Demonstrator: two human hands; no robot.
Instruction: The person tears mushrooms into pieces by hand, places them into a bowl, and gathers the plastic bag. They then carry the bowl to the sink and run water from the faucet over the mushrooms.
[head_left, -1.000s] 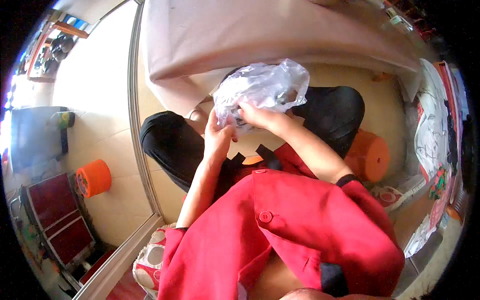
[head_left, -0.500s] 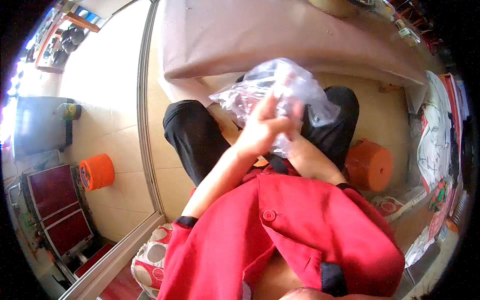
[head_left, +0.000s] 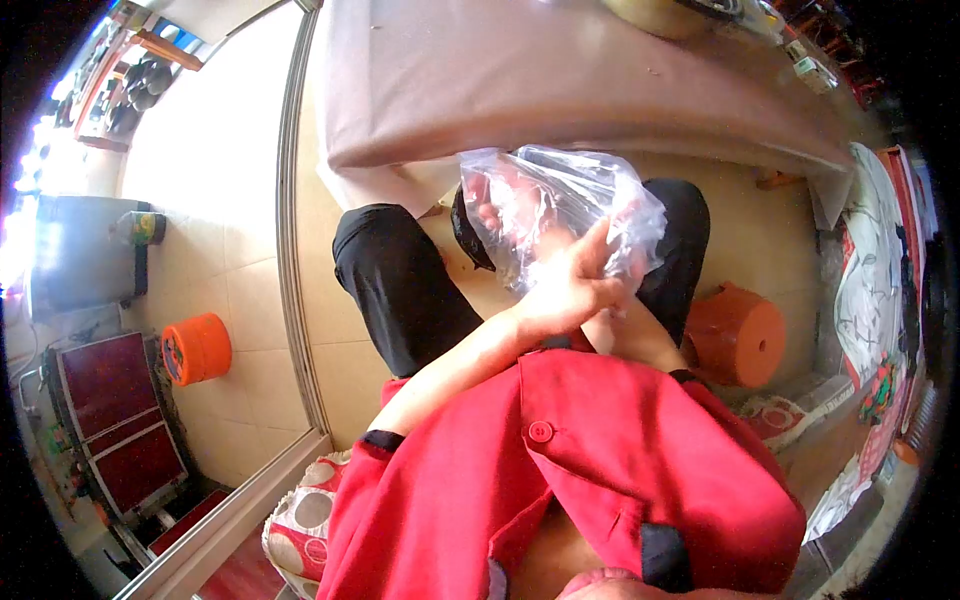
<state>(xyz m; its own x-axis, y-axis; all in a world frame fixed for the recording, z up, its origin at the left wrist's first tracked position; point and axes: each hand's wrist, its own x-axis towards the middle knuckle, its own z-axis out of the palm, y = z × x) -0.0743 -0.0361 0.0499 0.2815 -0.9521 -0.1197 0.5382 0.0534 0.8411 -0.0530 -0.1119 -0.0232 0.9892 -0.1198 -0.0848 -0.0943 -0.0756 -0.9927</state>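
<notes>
A clear, crinkled plastic bag [head_left: 625, 200] is spread out above my lap, between my knees. My right forearm crosses under my left one, and my right hand [head_left: 515, 205] shows blurred through the film, seemingly inside the bag with its fingers apart. Over my right wrist lies my left hand [head_left: 570, 290], one finger stretched along the bag and the others bent against its lower edge. Part of the grip is hidden by the folds.
A table with a brownish cover [head_left: 480, 90] stands in front of my knees, a large round pot [head_left: 670, 15] at its far edge. One orange bucket [head_left: 197, 348] is beyond the door track at left; an orange stool or bucket [head_left: 740, 335] stands by my right leg.
The bag has moved down and slightly right and is spread wider. My right hand has reached up and left within it, while my left hand has shifted right over the right wrist.
</notes>
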